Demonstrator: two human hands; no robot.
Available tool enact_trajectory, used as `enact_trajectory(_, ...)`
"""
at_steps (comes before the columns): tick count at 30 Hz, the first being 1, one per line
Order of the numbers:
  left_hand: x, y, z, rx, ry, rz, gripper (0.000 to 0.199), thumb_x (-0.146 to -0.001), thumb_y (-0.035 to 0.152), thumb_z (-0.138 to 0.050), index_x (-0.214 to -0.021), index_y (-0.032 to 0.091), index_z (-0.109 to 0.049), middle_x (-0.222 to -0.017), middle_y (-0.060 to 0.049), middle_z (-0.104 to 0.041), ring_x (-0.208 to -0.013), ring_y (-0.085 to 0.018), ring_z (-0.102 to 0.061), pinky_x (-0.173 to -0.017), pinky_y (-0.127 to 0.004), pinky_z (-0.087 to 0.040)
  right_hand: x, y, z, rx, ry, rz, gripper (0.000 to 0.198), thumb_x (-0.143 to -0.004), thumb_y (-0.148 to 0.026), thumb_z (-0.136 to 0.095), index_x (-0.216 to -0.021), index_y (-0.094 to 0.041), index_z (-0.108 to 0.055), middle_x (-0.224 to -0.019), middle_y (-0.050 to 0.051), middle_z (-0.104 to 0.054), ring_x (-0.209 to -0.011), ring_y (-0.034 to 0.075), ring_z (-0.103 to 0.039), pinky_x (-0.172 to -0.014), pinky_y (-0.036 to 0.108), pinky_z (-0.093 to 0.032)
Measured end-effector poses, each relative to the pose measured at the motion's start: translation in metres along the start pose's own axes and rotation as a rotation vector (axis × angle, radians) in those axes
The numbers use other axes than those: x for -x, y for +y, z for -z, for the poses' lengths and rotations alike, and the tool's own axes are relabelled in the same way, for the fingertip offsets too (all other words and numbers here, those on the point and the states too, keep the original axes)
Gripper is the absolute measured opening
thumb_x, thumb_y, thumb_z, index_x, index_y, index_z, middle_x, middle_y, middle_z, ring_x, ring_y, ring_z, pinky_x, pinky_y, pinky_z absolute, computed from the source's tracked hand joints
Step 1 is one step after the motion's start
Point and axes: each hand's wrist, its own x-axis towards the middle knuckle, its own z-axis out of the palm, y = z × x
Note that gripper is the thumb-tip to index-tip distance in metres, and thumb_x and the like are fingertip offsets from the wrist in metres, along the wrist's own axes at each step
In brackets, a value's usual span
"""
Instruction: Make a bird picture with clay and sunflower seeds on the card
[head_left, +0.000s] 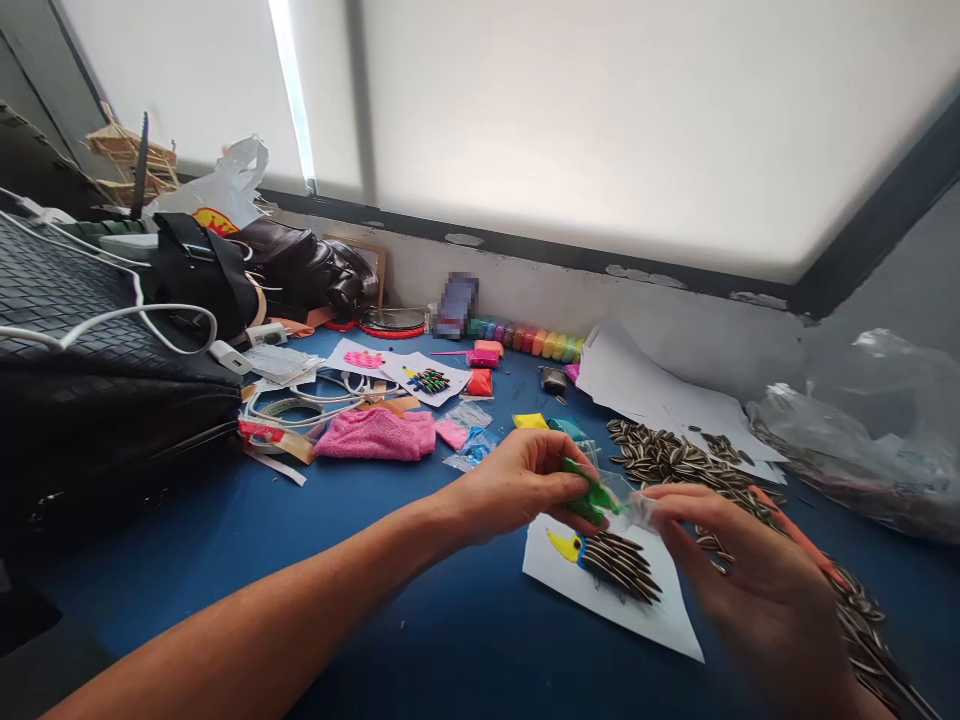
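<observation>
Green modelling clay is pinched in my left hand, whose fingers close around it. My right hand, smeared a little by motion, grips the clear plastic wrapper. The wrapper reaches across to the clay between both hands. Below them on the table lies a white paper sheet. It carries an animal figure made of striped sunflower seeds, with a yellow clay snout, a dark eye and a blue clay edge.
Loose sunflower seeds spread along the right, with an orange stick among them. Clay packets, a pink cloth and two finished seed pictures lie farther back. A black bag stands left, a plastic bag right.
</observation>
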Motion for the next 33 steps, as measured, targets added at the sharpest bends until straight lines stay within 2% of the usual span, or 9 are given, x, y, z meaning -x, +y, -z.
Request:
enact_trajectory(4, 0.0, -0.001, 0.0, -0.004, 0.016, 0.003, 0.006, -0.081, 0.008, -0.064, -0.082, 0.009, -0.059, -0.073, -0.005, -0.069, -0.068, -0.014, -0.072, -0.071, -0.027, -0.058, -0.001, -0.002, -0.001, -0.039, 0.021, -0.032, 0.014, -0.089, -0.016, -0.059, -0.087, -0.029, -0.065, -0.095, -0.002, -0.068, -0.091, 0.014, -0.066, -0.082, 0.023, -0.053)
enact_trajectory(8, 0.0, 0.001, 0.002, 0.002, 0.003, -0.003, 0.016, -0.078, 0.016, -0.073, -0.083, 0.009, -0.059, -0.077, -0.005, -0.07, -0.069, -0.013, -0.071, -0.073, -0.026, -0.058, -0.007, -0.007, -0.001, -0.026, 0.025, -0.218, 0.009, -0.087, -0.028, -0.064, -0.089, -0.031, -0.072, -0.089, -0.002, -0.072, -0.082, 0.014, -0.067, -0.077, 0.022, -0.055)
enact_trajectory(14, -0.001, -0.003, 0.005, -0.022, -0.068, 0.004, 0.032, -0.067, 0.025, -0.084, -0.081, 0.009, -0.061, -0.074, -0.003, -0.068, -0.066, -0.012, -0.069, -0.073, -0.026, -0.058, -0.017, -0.013, 0.003, -0.243, -0.148, -0.43, 0.02, -0.085, -0.044, -0.064, -0.085, -0.03, -0.079, -0.094, 0.002, -0.076, -0.09, 0.019, -0.071, -0.081, 0.023, -0.057)
enact_trajectory(17, -0.001, -0.006, 0.005, -0.051, -0.08, 0.0, 0.028, -0.067, 0.021, -0.082, -0.082, 0.009, -0.061, -0.072, -0.003, -0.068, -0.064, -0.01, -0.067, -0.07, -0.025, -0.057, -0.02, -0.016, 0.004, -0.311, -0.203, -0.537, 0.022, -0.081, -0.047, -0.069, -0.089, -0.029, -0.08, -0.087, 0.003, -0.077, -0.085, 0.02, -0.072, -0.078, 0.024, -0.059)
enact_trajectory(20, -0.001, -0.006, 0.005, -0.092, -0.074, -0.011, 0.029, -0.064, 0.014, -0.081, -0.083, 0.01, -0.059, -0.067, -0.001, -0.067, -0.06, -0.009, -0.065, -0.063, -0.021, -0.055, -0.02, -0.015, 0.002, -0.376, -0.198, -0.617, 0.022, -0.073, -0.046, -0.077, -0.082, -0.027, -0.081, -0.081, 0.004, -0.077, -0.077, 0.02, -0.072, -0.07, 0.023, -0.059)
enact_trajectory(23, 0.0, -0.006, 0.003, -0.133, -0.053, -0.018, 0.024, -0.066, 0.008, -0.075, -0.081, 0.012, -0.056, -0.066, -0.001, -0.067, -0.059, -0.01, -0.065, -0.057, -0.02, -0.053, -0.016, -0.012, 0.0, -0.389, -0.181, -0.64, 0.022, -0.072, -0.046, -0.078, -0.083, -0.027, -0.081, -0.078, 0.004, -0.076, -0.073, 0.019, -0.071, -0.066, 0.023, -0.059)
enact_trajectory(27, 0.0, -0.007, -0.002, -0.132, -0.006, 0.009, 0.014, -0.073, 0.001, -0.064, -0.082, 0.011, -0.058, -0.068, -0.002, -0.068, -0.06, -0.009, -0.065, -0.062, -0.021, -0.054, -0.01, -0.008, 0.0, -0.347, -0.181, -0.609, 0.027, -0.076, -0.048, -0.074, -0.094, -0.029, -0.08, -0.09, 0.004, -0.076, -0.087, 0.022, -0.07, -0.075, 0.027, -0.058)
enact_trajectory(30, 0.001, -0.006, -0.006, -0.09, 0.008, 0.063, 0.008, -0.077, 0.003, -0.063, -0.081, 0.01, -0.06, -0.068, -0.002, -0.068, -0.06, -0.009, -0.066, -0.067, -0.024, -0.056, -0.011, -0.009, 0.001, -0.304, -0.214, -0.566, 0.029, -0.079, -0.049, -0.071, -0.098, -0.03, -0.079, -0.09, 0.003, -0.075, -0.09, 0.022, -0.069, -0.077, 0.028, -0.056)
enact_trajectory(33, 0.002, -0.005, -0.007, -0.078, -0.016, 0.102, 0.007, -0.08, 0.011, -0.067, -0.079, 0.009, -0.061, -0.07, -0.004, -0.069, -0.063, -0.011, -0.067, -0.069, -0.026, -0.057, -0.013, -0.011, 0.001, -0.296, -0.247, -0.527, 0.027, -0.082, -0.049, -0.068, -0.096, -0.028, -0.079, -0.083, 0.003, -0.073, -0.079, 0.019, -0.067, -0.07, 0.026, -0.055)
